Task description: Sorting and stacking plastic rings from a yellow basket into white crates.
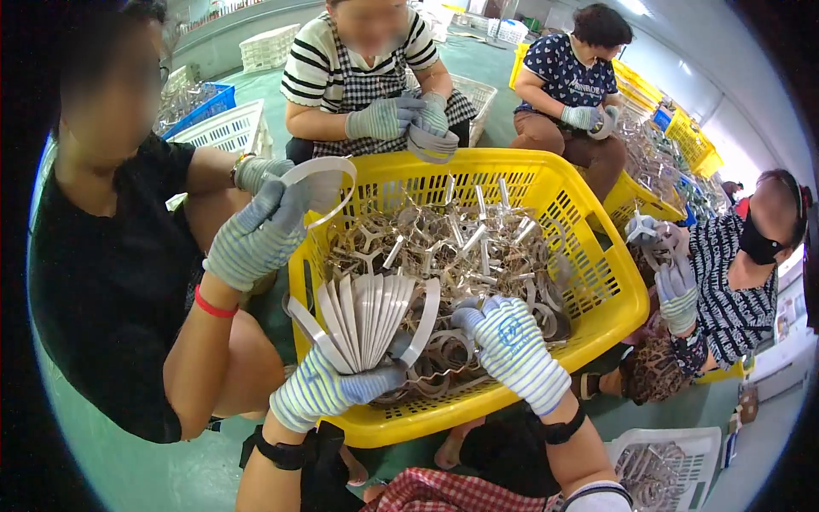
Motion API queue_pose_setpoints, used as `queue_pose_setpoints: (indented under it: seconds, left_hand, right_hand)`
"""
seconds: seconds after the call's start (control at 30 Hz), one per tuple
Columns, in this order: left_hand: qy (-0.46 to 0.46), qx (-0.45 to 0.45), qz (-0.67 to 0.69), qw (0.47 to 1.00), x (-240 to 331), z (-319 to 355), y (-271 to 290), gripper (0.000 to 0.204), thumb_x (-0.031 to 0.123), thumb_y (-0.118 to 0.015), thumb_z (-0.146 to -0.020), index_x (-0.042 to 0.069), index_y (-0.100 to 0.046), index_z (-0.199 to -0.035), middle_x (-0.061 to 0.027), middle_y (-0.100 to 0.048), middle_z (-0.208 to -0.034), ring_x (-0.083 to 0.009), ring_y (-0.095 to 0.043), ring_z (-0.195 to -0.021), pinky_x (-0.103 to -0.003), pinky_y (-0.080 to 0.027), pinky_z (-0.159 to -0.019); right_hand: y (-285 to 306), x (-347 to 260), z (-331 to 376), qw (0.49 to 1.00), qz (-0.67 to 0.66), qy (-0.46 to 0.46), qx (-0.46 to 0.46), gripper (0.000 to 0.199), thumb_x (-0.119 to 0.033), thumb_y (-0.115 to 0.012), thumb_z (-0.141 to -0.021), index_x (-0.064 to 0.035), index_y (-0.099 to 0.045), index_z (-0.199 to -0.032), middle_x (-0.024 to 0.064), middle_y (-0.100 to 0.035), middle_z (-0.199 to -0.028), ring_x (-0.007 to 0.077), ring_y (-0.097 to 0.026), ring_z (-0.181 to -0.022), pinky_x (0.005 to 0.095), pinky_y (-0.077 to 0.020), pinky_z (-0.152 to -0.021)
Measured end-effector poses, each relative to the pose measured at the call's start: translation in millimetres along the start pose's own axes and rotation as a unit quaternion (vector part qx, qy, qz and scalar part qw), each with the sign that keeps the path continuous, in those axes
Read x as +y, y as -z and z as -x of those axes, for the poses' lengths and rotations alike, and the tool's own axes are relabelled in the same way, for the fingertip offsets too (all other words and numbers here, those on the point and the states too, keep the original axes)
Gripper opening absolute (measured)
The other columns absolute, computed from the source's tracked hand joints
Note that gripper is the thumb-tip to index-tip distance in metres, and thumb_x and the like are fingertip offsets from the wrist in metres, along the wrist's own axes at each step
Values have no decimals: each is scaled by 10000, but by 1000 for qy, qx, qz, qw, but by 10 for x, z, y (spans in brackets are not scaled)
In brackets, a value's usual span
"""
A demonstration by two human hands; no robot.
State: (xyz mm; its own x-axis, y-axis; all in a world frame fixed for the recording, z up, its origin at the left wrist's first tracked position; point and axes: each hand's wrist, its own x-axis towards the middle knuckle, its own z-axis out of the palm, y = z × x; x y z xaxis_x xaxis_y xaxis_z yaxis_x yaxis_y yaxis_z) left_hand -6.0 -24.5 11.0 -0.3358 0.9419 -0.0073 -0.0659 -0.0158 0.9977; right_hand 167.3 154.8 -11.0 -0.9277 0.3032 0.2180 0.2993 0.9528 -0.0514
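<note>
My left hand, in a striped glove, grips a fanned stack of thin pale curved metal strips above the near left of a yellow basket. My right hand, gloved alike, is over the basket's near right with bent fingers and the thumb close to them. Whatever those fingertips may pinch is hidden among the parts. A tangled heap of thin metal pieces, some with short bright tubes and three-armed ends, fills the basket. Curved bands lie between my hands.
Gloved co-workers sit around: one at left holds a curved band, one opposite holds stacked bands, one at right handles parts. Another sits farther back. A white crate of bands stands at lower right; yellow baskets stand behind.
</note>
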Motion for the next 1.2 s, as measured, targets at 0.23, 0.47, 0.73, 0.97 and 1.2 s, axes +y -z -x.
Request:
queue_pose_setpoints:
  seconds: [0.23,0.47,0.73,0.97,1.2]
  left_hand:
    - [22,-48,-106,993,-58,-10,27,441,99,-752,-735,44,-572,-1133,-50,-614,-1009,-172,-568,-947,-304,-447,-869]
    - [-76,72,-79,991,-127,-25,-107,325,132,-760,-736,52,-603,-1009,-37,-620,-921,-167,-577,-863,-302,-465,-799]
    - [9,130,100,986,-73,-25,-177,314,73,-683,-758,84,-581,-1055,-39,-628,-836,-102,-579,-687,-231,-472,-606]
    - [-11,209,97,973,-101,-106,-25,259,276,-574,-910,62,-577,-1056,-15,-609,-710,-49,-501,-533,-184,-361,-464]
    - [33,159,88,983,86,37,102,280,252,-602,-884,39,-591,-1065,-2,-593,-651,-48,-483,-521,-191,-348,-465]
  right_hand:
    - [83,166,26,996,-33,-11,80,295,-32,-592,-717,-93,-609,-1006,113,-643,-951,314,-596,-850,425,-465,-746]
    - [33,217,54,992,-24,-64,104,303,-86,-624,-719,-118,-607,-1020,106,-624,-951,298,-590,-873,422,-456,-773]
    - [63,368,92,937,-212,-167,222,274,-34,-604,-786,-74,-572,-1054,152,-605,-924,314,-592,-836,381,-483,-740]
    - [135,206,-37,950,-226,-4,217,316,-13,-637,-737,-89,-587,-1040,140,-604,-973,301,-593,-899,378,-479,-792]
    - [142,-1,-49,976,-78,97,180,200,-73,-629,-721,-150,-641,-905,102,-634,-1032,266,-616,-841,387,-487,-689]
